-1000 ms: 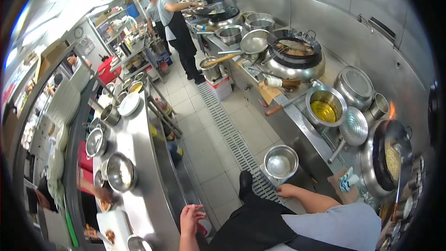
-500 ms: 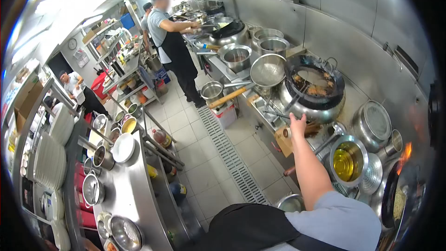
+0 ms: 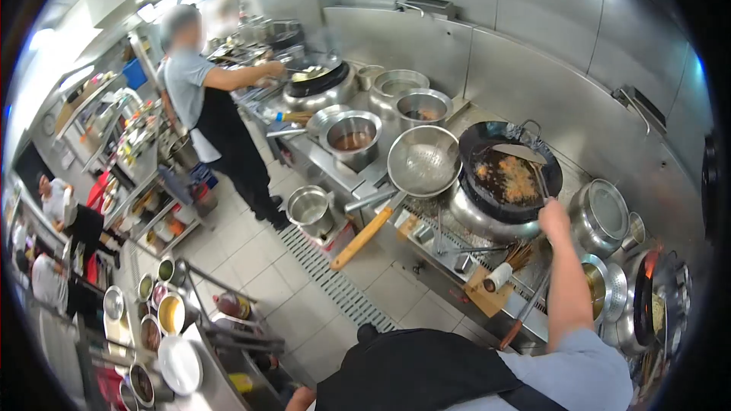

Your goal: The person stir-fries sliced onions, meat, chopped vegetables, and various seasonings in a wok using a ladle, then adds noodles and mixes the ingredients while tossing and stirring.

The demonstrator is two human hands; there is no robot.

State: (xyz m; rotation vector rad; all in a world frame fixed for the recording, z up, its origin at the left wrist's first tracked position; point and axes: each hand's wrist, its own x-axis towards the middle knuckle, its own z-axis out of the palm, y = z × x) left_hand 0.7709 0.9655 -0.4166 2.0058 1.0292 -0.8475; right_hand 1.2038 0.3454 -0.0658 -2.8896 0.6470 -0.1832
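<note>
Here, your right grip [image 3: 554, 221] looks closed around the handle of the spatula [image 3: 521, 154], just beside the wok's near rim, with the blade over the wok [image 3: 491, 203] and its browned food [image 3: 519, 185]. Expect the spatula to be stiff, fairly light, and slippery if oil reaches the handle; hold the end farthest from the wok. Your left grip [image 3: 302, 397], well apart from the wok, shows too little to tell its state.
</note>
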